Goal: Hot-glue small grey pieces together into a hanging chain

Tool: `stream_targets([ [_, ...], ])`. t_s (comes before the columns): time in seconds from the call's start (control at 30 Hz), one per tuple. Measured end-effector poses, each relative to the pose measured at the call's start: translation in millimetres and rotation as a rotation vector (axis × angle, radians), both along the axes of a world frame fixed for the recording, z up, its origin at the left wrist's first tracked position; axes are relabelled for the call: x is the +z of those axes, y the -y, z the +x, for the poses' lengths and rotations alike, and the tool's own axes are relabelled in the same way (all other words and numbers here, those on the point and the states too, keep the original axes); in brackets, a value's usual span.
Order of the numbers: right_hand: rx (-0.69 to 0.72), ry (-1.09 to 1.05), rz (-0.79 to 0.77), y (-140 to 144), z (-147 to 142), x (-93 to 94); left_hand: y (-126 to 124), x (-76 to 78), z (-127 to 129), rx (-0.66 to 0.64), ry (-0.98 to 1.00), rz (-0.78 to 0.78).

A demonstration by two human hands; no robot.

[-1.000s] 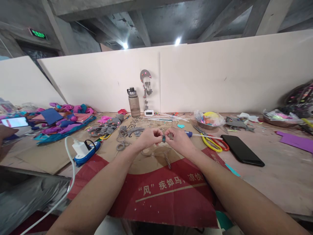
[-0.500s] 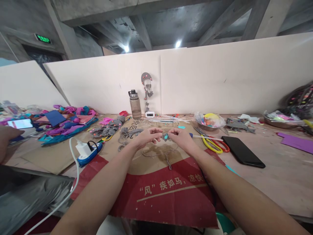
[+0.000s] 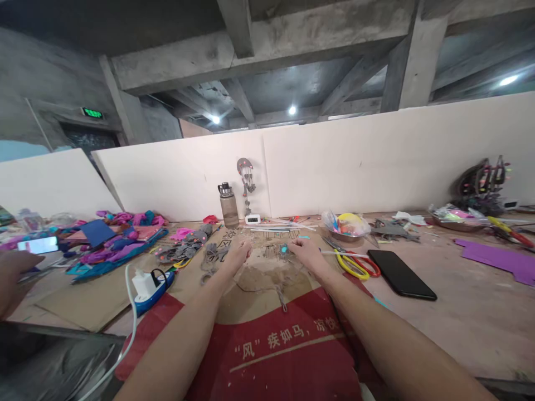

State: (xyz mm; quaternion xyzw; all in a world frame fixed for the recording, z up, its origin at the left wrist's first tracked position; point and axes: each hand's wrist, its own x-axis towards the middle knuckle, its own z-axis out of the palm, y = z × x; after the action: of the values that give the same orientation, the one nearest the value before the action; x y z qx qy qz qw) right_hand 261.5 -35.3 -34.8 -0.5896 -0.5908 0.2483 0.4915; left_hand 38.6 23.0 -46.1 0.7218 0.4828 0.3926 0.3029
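Observation:
My right hand (image 3: 307, 252) pinches a small grey felt piece with a turquoise patch (image 3: 284, 249) above the cardboard. To its left, apart from the piece, my left hand (image 3: 239, 253) is closed with its fingers drawn together; whatever it may hold is too small to make out. Below the hands a thin grey cord (image 3: 262, 289) trails over the cardboard sheet (image 3: 292, 356) and ends in a loop. A bundle of grey yarn (image 3: 209, 257) lies beside my left hand.
Scissors with yellow and red handles (image 3: 355, 266) and a black phone (image 3: 401, 274) lie at right. Behind stand a bottle (image 3: 228, 207), a small clock (image 3: 252, 219) and a bowl (image 3: 346, 234). A blue power strip (image 3: 154, 292) sits left; another person's hand (image 3: 16, 273) is at far left.
My left hand has moved left, away from the felt piece, and its fingers have closed. My right hand keeps the piece pinched. The camera view has tilted upward.

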Motion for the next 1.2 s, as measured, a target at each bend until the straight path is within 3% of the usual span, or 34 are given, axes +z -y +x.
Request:
stream_targets([
  [0.27,-0.009,0.021,0.028,-5,2,-5.4,-6,-9.4,8,-0.023,0.040,0.013],
  [0.83,-0.020,0.033,0.043,-12,8,-12.2,5,-6.2,10,-0.120,0.564,-0.171],
  [1.03,-0.013,0.055,0.057,-11,7,-9.9,5,-11.6,10,-0.033,0.355,-0.068],
  [1.2,0.009,0.092,0.073,-7,4,-5.0,2,-7.2,9,0.022,0.231,0.011],
])
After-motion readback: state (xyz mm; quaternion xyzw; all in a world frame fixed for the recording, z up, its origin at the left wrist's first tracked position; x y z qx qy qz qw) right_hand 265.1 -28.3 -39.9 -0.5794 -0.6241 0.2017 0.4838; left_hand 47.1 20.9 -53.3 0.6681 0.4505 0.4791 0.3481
